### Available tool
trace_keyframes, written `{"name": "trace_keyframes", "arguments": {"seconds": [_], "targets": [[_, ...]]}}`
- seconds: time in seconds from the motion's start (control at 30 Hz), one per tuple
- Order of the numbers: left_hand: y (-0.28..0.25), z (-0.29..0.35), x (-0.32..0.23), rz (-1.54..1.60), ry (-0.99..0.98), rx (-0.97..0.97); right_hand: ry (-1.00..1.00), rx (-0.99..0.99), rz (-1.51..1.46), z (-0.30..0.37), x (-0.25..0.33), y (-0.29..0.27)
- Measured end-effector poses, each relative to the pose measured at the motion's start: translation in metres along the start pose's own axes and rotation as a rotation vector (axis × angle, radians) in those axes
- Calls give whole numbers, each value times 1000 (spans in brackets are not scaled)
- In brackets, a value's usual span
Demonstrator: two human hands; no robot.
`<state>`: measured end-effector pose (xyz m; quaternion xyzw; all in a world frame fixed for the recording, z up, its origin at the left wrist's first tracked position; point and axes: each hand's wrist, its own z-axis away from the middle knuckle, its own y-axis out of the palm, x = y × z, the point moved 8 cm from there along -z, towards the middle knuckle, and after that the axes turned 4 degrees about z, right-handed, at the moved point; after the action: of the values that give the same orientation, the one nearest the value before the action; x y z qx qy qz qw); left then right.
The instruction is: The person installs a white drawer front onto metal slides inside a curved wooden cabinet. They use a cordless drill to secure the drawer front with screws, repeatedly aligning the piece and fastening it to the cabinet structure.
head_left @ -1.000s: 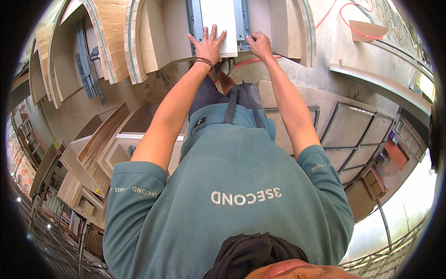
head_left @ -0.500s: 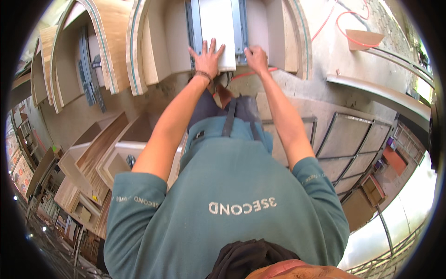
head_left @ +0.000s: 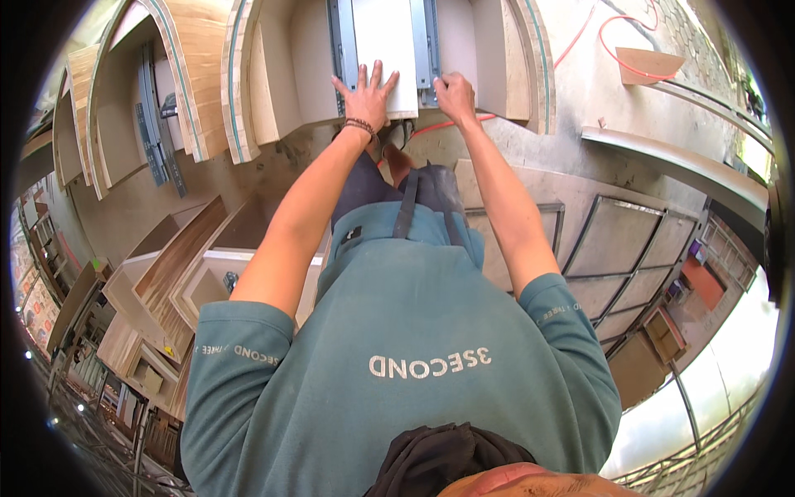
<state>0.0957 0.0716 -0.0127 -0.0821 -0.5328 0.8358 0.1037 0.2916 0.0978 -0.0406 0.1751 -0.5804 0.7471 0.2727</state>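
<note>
My left hand (head_left: 367,101) lies flat with its fingers spread over the near end of a white board (head_left: 385,45). Its fingertips reach toward the left grey metal drawer slide (head_left: 343,41). At the near end of the right drawer slide (head_left: 426,50), my right hand (head_left: 455,98) is closed with its fingers curled. Whatever is between those fingers is hidden. Board and slides lie lengthwise inside a wooden cabinet body (head_left: 302,74) with rounded, pale edges.
More curved cabinet parts (head_left: 199,79) stand at the left, with further metal slides (head_left: 153,124). Wooden box pieces (head_left: 170,273) sit behind them at lower left. An orange hose (head_left: 604,41) trails on the right, near a long pale panel (head_left: 662,157). Dark metal frames (head_left: 613,240) lie at right.
The view has shifted slightly, so the cabinet and board sit a little higher in the picture. Both hands keep nearly the same places and poses.
</note>
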Motion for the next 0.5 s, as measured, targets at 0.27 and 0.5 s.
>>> {"name": "trace_keyframes", "arguments": {"seconds": [0.27,0.5], "targets": [[-3,2,-2,22,1,1,-79,-125,-56,0,-1,-1],[-1,5,1,23,0,12,9,8,-8,-4,0,2]]}}
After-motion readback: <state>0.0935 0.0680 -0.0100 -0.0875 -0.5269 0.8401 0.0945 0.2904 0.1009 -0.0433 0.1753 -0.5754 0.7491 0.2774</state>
